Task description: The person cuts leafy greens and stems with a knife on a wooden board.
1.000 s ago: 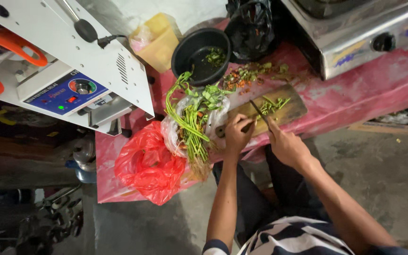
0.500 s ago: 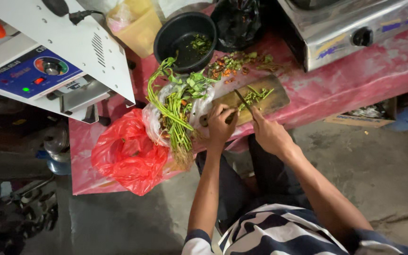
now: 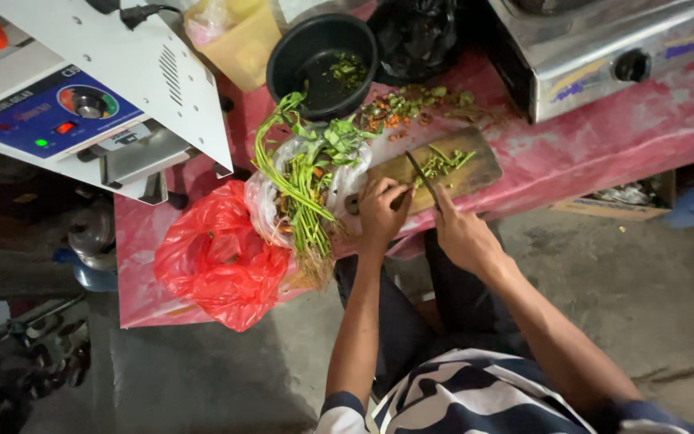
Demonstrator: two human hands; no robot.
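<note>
Desk (image 3: 604,153) with pink cover carries everything. Red bag (image 3: 218,261) hangs off its near edge beside a bunch of greens (image 3: 307,185), roots toward the person, within reach. Board (image 3: 459,173) sits at the edge. Right hand (image 3: 463,237) fingers clamped on knife (image 3: 421,177), blade over stems (image 3: 441,163) on the board. Left hand (image 3: 379,213) fingers curled together, pinning stems for cutting.

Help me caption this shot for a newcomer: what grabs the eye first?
The bright red plastic bag hanging off the table's near edge, left of the hands, stands out most. Beside it, a bundle of long green stalks spills from a clear bag. At centre, the right hand holds a knife over a wooden cutting board while the left hand steadies the greens there.
</note>
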